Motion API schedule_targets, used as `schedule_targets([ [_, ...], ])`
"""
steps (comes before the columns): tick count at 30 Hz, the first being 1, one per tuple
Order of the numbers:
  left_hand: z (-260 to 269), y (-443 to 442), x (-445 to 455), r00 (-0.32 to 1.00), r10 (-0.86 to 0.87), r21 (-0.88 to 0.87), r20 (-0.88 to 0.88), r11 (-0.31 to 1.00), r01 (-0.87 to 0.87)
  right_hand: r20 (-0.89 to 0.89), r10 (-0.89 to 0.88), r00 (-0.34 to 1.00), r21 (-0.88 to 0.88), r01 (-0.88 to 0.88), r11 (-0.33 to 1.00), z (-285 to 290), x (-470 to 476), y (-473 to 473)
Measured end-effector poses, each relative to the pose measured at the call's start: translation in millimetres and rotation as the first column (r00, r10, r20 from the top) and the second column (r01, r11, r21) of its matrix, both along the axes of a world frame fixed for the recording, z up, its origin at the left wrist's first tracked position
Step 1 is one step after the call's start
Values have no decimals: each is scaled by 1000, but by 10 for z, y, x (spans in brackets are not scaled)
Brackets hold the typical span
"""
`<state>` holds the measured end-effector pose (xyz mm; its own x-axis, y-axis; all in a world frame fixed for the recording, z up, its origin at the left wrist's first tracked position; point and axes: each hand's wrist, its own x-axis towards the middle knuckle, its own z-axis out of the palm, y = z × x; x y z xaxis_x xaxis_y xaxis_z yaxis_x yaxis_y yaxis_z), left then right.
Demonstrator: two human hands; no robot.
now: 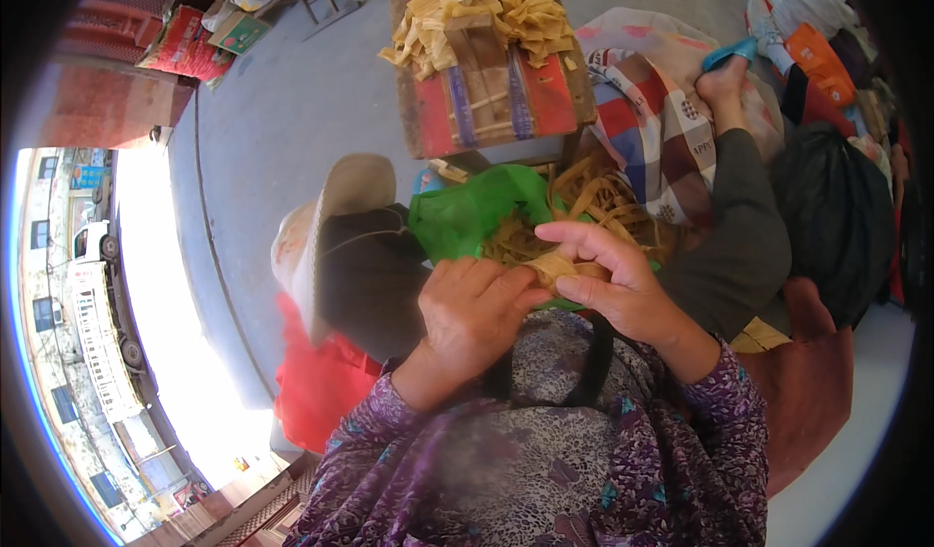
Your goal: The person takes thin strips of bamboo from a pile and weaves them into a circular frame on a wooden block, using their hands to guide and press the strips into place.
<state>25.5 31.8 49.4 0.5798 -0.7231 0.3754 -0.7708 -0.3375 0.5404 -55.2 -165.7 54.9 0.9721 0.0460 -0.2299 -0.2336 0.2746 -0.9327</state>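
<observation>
A pale yellow strip of thin, flat material point(552, 266) lies between my two hands, bent or wrapped into a small bundle. My left hand point(471, 313) grips its left end with fingers curled. On the other side, my right hand point(620, 284) holds it with the thumb pressed on top; the index finger stretches out to the left above it. Behind the fingers, long brownish strips point(595, 197) spill in a tangle over my lap. A green plastic bag point(478, 208) sits beside them, partly holding more strips. My hands hide part of the bundle.
A low wooden stool with a red top point(551, 106) bears a heap of folded yellow pieces point(474, 0). A straw-coloured hat point(357, 182) rests at my left knee. A black bag point(835, 219) stands at the right, near a checked cloth point(657, 124).
</observation>
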Motion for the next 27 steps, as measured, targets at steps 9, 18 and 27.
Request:
schedule_targets([
  [9,-23,81,116,156,-34,-84,-987,943,-323,-49,1,999,-136,-8,991,-6,-61,-98],
  [18,-179,180,243,449,55,-122,-892,927,-356,239,214,947,-771,51,635,-249,-79,-228],
  [27,-72,-42,279,940,-308,199,145,940,277,352,534,769,-935,258,245,-155,17,-65],
])
